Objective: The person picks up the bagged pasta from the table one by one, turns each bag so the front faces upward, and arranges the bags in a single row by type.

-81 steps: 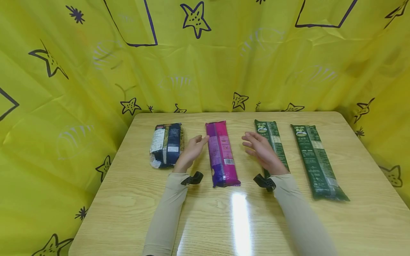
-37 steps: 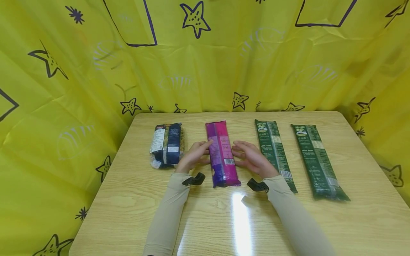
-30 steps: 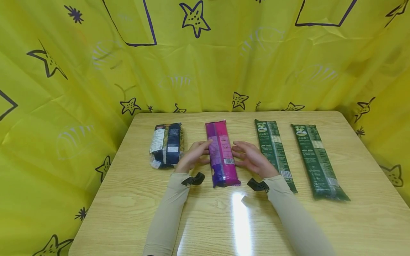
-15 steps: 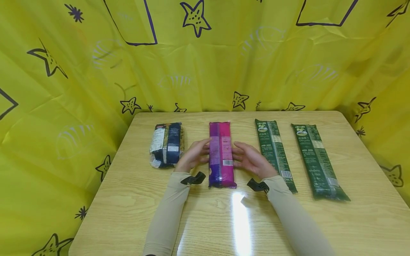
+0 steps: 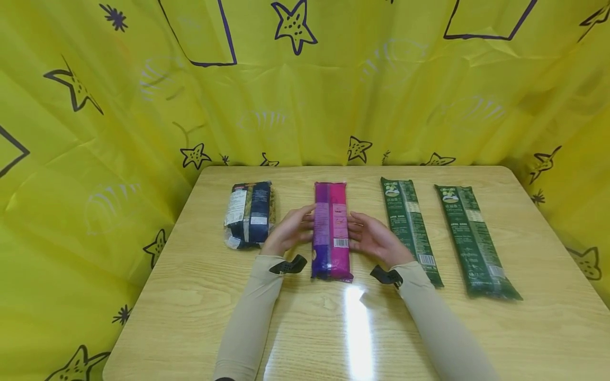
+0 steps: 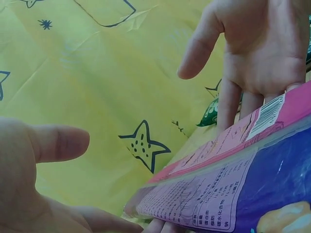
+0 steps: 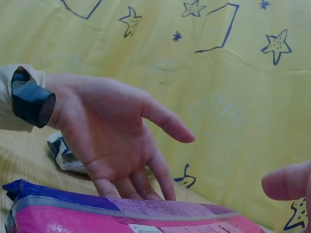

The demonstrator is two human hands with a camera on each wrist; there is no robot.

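Left hand spread, thumb raised clear, fingers extended to the left long edge of a pink-and-purple pack; right hand mirrors it on the other long edge. Neither is pinching: both wrist views show thumbs standing off the film and palms turned toward each other. Some fingertips are hidden behind the pack's edges, so can't tell how far under they reach, or whether the pack is resting fully on the table or slightly raised. Pack sits between the hands, long axis running away from the person, near straight, printed panel and barcode facing up. Navy bag with a white label is just beyond the left hand on its outer side. Two long green packs lie to the right: inner green pack near the right hand, outer green pack farther out, both slanted. Beige sleeves on both arms, black wrist unit on each. Yellow curtain with star drawings behind the table; bright glare streak on the wood in front of the pack.
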